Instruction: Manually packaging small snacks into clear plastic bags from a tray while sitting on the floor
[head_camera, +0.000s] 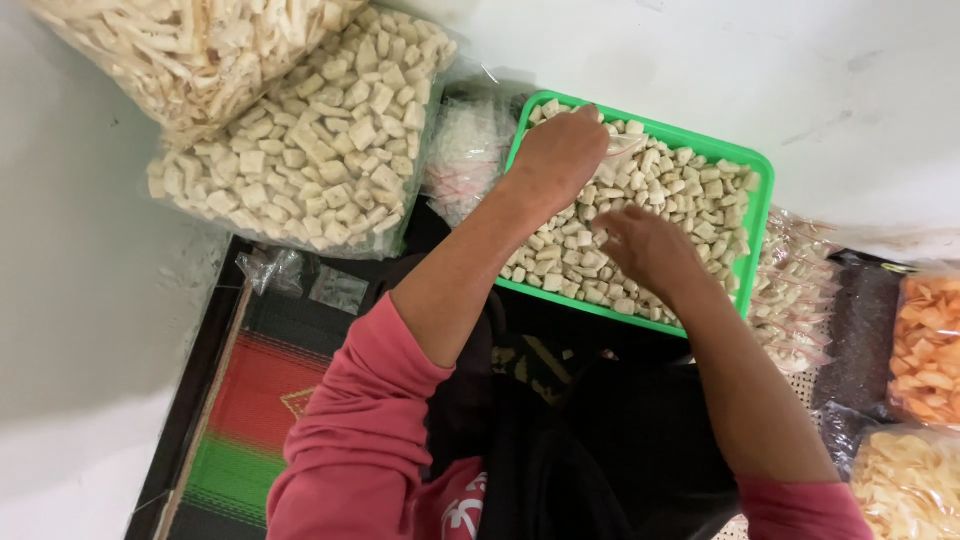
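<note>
A green plastic tray (755, 215) lies in front of me, heaped with small pale square cracker pieces (690, 195). My left hand (560, 150) is at the tray's far left corner, fingers closed on a small clear plastic bag (624, 145) held over the pieces. My right hand (650, 248) rests lower on the heap near the middle, fingers curled down into the pieces and pinching some. Both forearms reach in from below, in pink sleeves.
A big clear bag of the same square pieces (300, 140) and a bag of stick-shaped crackers (190, 45) lie at upper left. Small filled packets (465, 150) pile beside the tray, with others (795, 300) on the right. Bags of orange chips (930, 340) and yellow chips (910, 485) sit at the right edge. A striped mat (255, 400) lies at lower left.
</note>
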